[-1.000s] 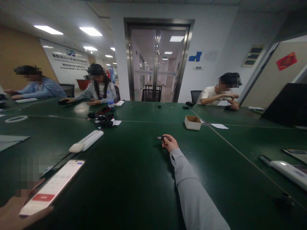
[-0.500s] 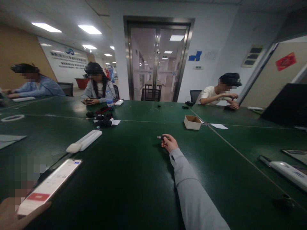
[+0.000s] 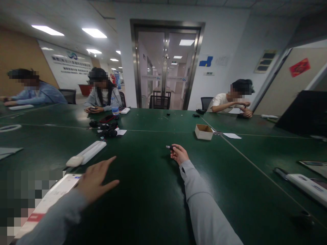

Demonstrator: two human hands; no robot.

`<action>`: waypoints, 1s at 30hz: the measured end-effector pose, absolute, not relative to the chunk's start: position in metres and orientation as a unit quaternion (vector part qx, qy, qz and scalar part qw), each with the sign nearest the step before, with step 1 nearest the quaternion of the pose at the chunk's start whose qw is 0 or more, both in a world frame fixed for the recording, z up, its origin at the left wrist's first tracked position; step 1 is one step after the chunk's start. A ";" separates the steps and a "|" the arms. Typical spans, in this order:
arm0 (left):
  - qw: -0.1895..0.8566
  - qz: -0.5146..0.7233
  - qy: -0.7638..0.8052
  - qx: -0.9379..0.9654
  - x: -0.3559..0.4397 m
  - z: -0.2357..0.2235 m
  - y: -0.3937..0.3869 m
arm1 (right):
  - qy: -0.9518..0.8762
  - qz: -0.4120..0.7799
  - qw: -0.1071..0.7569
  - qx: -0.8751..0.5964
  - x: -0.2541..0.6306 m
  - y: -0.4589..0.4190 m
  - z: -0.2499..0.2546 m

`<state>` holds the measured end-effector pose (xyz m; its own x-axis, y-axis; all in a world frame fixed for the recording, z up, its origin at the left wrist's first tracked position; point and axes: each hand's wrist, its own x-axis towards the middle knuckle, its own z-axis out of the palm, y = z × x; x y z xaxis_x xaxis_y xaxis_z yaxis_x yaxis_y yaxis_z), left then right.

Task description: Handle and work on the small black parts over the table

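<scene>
My right hand [image 3: 180,154] is held over the middle of the green table, its thumb and fingers pinching a small black USB stick [image 3: 169,147]. The stick's metal plug points left. To the left, my left hand [image 3: 98,178] hangs above the table with fingers spread and nothing in it. Its forearm crosses in front of a lit phone [image 3: 57,192] at the lower left. What supports the phone is hidden.
A white power strip [image 3: 89,153] lies beyond my left hand. Black gear [image 3: 108,131], a water bottle [image 3: 115,109] and an open cardboard box [image 3: 203,132] stand farther off. Another power strip [image 3: 308,185] is at right. Several people sit around the table [image 3: 143,190].
My left hand has come into view from the lower left, fingers spread. The hand seen around the phone earlier no longer shows. My right hand keeps the USB stick in nearly the same place.
</scene>
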<state>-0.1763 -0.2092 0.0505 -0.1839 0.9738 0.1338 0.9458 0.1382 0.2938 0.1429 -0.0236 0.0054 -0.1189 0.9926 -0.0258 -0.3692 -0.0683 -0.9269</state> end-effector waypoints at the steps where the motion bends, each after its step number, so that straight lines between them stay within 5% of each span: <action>1: 0.069 0.128 0.735 0.662 -0.158 0.052 -0.188 | -0.411 0.626 0.544 -0.379 0.143 -0.024 0.006; 5: 0.106 0.176 0.683 0.701 -0.086 0.040 -0.106 | -0.423 0.621 0.541 -0.378 0.143 -0.025 0.007; 10: 0.269 0.396 0.616 0.625 -0.027 0.007 -0.042 | -0.449 0.604 0.543 -0.372 0.140 -0.022 0.003; 21: 0.280 0.528 0.519 0.611 0.003 -0.009 -0.007 | -0.462 0.592 0.541 -0.379 0.133 -0.002 -0.002; 30: 0.249 0.412 0.632 0.607 -0.003 0.006 -0.008 | -0.483 0.600 0.525 -0.362 0.129 0.006 -0.005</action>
